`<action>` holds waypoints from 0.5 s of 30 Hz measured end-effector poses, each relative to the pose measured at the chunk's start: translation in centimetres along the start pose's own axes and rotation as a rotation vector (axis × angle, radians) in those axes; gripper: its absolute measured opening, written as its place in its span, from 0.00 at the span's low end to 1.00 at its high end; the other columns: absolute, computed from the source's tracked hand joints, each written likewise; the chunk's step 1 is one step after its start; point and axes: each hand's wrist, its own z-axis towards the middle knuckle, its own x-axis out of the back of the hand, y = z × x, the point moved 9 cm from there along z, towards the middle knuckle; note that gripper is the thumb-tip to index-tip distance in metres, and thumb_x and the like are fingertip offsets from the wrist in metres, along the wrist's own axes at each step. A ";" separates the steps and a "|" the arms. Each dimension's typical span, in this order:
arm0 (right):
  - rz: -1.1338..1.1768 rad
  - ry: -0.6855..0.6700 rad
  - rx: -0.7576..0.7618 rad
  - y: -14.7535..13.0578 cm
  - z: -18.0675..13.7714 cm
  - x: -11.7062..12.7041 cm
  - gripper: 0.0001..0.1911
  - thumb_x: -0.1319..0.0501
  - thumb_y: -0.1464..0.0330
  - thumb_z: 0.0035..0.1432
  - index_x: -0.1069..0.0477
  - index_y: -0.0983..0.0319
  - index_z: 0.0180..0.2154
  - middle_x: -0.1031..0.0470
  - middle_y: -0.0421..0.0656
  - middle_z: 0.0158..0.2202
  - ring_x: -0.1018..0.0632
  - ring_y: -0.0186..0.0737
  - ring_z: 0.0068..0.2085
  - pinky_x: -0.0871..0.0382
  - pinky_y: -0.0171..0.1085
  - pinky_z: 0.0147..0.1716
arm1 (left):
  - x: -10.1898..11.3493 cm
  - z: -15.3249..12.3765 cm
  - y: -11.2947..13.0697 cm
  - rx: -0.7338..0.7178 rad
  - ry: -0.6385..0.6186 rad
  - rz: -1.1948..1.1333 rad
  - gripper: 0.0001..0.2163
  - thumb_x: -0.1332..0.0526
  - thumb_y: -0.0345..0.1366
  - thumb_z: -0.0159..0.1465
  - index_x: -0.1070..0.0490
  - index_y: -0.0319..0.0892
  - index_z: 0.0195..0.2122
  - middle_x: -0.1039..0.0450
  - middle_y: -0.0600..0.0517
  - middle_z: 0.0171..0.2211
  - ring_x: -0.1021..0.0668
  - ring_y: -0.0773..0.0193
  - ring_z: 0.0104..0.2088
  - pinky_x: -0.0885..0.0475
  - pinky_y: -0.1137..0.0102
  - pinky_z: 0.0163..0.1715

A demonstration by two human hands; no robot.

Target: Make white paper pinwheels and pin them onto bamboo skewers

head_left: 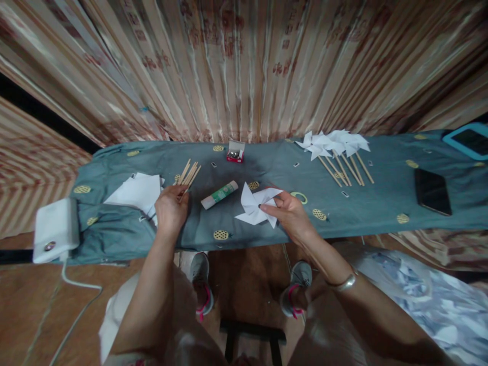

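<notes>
My right hand [293,214] pinches a white paper pinwheel [250,207] near its centre, where a small dark pin head shows under the thumb. The pinwheel is held over the front half of the cloth-covered table. To the left, my left hand [171,209] has its fingers closed round the lower ends of several thin wooden sticks [191,173], which fan out away from me. Beside that hand lies a stack of white paper pieces [133,193]. A green-and-white glue stick [219,195] rests between my hands. Behind the right hand, a pale green loop [299,197] shows, partly hidden.
A small open red box of metal pins [235,154] stands at the back. Several pinwheels on sticks [335,142] lie back right, near a dark phone [433,192] and a blue-framed device [468,141]. A white corded box [56,230] sits far left. A plastic bag [423,295] is lower right.
</notes>
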 end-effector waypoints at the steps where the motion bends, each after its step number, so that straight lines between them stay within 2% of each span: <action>1: 0.000 -0.003 -0.001 0.0 0.0 -0.1 0.27 0.23 0.67 0.34 0.28 0.59 0.40 0.18 0.38 0.32 0.19 0.39 0.32 0.23 0.40 0.39 | -0.2 0.0 0.0 -0.016 -0.003 0.046 0.18 0.46 0.37 0.59 0.23 0.34 0.44 0.22 0.38 0.45 0.22 0.47 0.46 0.29 0.57 0.49; 5: 0.021 -0.017 -0.008 -0.1 0.0 -0.2 0.28 0.23 0.67 0.34 0.28 0.58 0.40 0.18 0.37 0.30 0.19 0.40 0.31 0.23 0.40 0.37 | -0.7 0.1 -0.5 -0.033 -0.008 0.160 0.18 0.48 0.37 0.60 0.23 0.37 0.45 0.22 0.40 0.45 0.24 0.48 0.48 0.31 0.58 0.52; 15: 0.037 -0.031 -0.017 -0.5 -0.5 -0.5 0.29 0.23 0.67 0.33 0.29 0.57 0.40 0.19 0.35 0.29 0.20 0.37 0.30 0.24 0.38 0.37 | -1.0 0.1 -0.8 -0.045 0.011 0.212 0.17 0.47 0.38 0.61 0.23 0.40 0.45 0.23 0.41 0.44 0.23 0.49 0.44 0.30 0.60 0.46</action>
